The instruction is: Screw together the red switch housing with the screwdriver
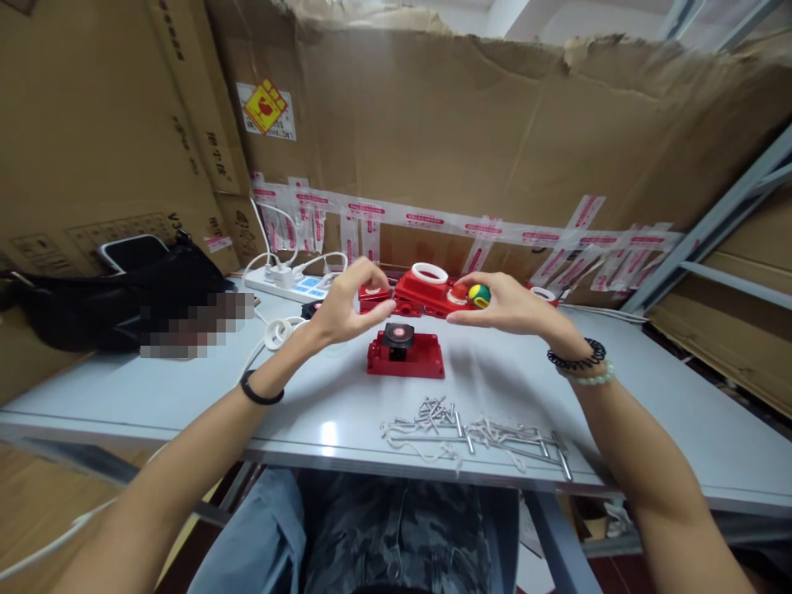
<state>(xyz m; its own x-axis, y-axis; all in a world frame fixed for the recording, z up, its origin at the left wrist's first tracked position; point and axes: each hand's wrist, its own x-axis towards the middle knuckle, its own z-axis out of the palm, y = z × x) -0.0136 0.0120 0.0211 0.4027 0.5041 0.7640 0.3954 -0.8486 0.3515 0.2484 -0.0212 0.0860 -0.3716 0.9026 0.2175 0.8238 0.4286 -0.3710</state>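
Observation:
On the table in front of me lies a red rectangular base (426, 363) with a black square-topped piece (398, 333) standing on it. Above and left of it, my left hand (347, 305) hovers with thumb and fingers apart, nothing between them. On the other side, my right hand (508, 304) is also raised, thumb and index finger spread. A green and yellow rounded handle (479, 295) shows in the gap of that hand; it appears to lie behind, though contact with hidden fingers cannot be ruled out. Red housings (405, 290) with a white ring (429, 273) lie farther back.
Along the near edge are loose screws (436, 412), metal rods (538, 450) and white strings. A white power strip (290, 285) with cables sits back left, beside a black bag (179, 289) with a phone (133, 252). A tall cardboard sheet (433, 140) stands behind the table.

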